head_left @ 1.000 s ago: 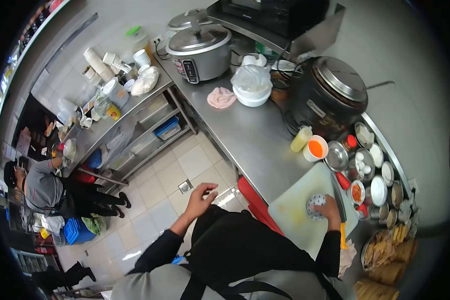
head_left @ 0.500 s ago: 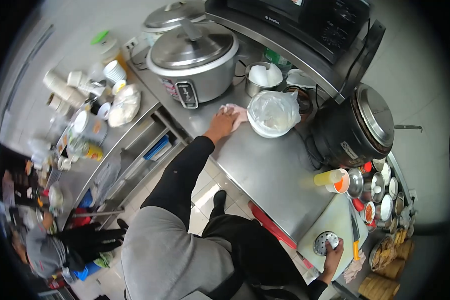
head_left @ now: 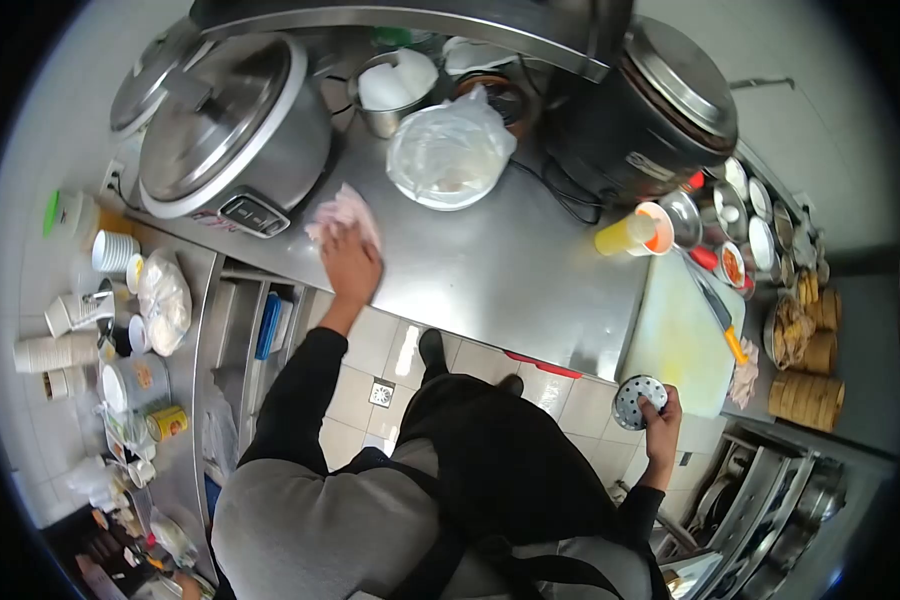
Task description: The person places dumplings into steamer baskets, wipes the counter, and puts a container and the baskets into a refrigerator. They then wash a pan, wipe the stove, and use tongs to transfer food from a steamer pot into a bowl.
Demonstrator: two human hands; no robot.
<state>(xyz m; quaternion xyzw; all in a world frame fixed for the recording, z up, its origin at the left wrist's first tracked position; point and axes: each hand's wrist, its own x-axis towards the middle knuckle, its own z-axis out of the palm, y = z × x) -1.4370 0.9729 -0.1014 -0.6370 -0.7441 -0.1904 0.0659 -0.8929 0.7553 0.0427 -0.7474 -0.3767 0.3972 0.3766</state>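
My left hand (head_left: 351, 268) presses a crumpled pink cloth (head_left: 346, 212) onto the steel counter (head_left: 470, 275), just right of a large rice cooker (head_left: 232, 140). Its fingers lie over the cloth. In my right hand (head_left: 663, 428) is a round metal disc with holes (head_left: 636, 403), pinched at its right side. The disc is held over the near left corner of a pale cutting board (head_left: 675, 335). On that board's right side lies a knife with an orange handle (head_left: 734, 343). Behind the cloth sits a white bowl covered with a plastic bag (head_left: 452, 155).
A black soup warmer (head_left: 635, 125) stands at the back right, its cord on the counter. Beside the board are a yellow bottle (head_left: 618, 237), several seasoning bowls and bamboo steamers (head_left: 806, 400). Stacked cups (head_left: 58, 352) and containers crowd the left counter. A shelf (head_left: 400, 18) overhangs the back.
My view has turned and moved closer to the counter. The cloth under my left hand is now nearer the rice cooker's front. My right hand has drawn the disc toward the board's near edge.
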